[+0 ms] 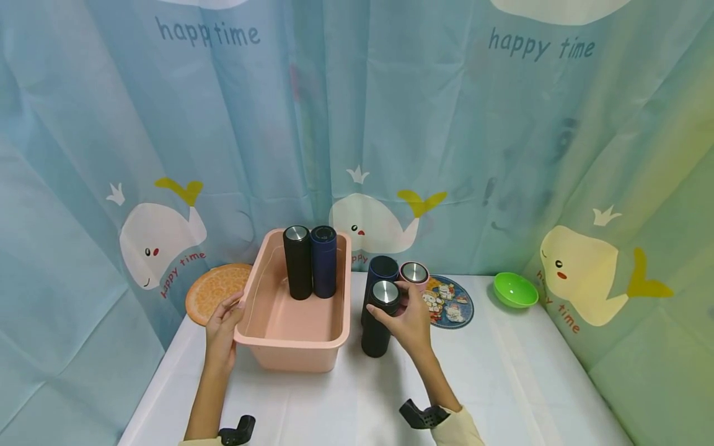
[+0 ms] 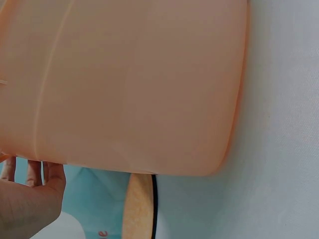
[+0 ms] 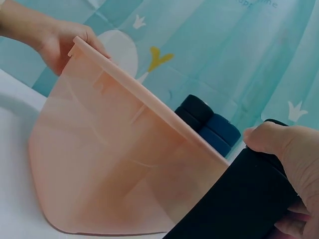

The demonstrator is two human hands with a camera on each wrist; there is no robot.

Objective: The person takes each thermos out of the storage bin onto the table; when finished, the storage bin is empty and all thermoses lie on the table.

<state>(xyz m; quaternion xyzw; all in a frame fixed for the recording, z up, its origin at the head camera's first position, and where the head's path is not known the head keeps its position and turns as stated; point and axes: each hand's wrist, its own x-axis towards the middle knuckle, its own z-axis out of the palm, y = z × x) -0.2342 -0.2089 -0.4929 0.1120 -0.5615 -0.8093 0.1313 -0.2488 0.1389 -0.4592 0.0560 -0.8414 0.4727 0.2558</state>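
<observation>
My left hand (image 1: 222,328) grips the left rim of a pink plastic tub (image 1: 287,356), thumb at the edge and fingers curled against it. Inside the tub, toward the back, a black thermos with a steel-topped lid (image 1: 299,266) and a dark blue thermos (image 1: 324,266) stand side by side. To the right of the tub, my right hand (image 1: 409,316) holds another black thermos (image 1: 376,337) around its top. I cannot tell whether its base touches the table. Just behind it stand a second dark blue thermos (image 1: 382,267) and a pink thermos (image 1: 415,271), both partly hidden.
An orange-slice mat (image 1: 214,291) leans at the back left, beside the tub. On the right, a round patterned mat (image 1: 454,303) and a green bowl (image 1: 515,290) are on the white table (image 1: 502,384). A blue whale-print curtain (image 1: 424,124) hangs around the table.
</observation>
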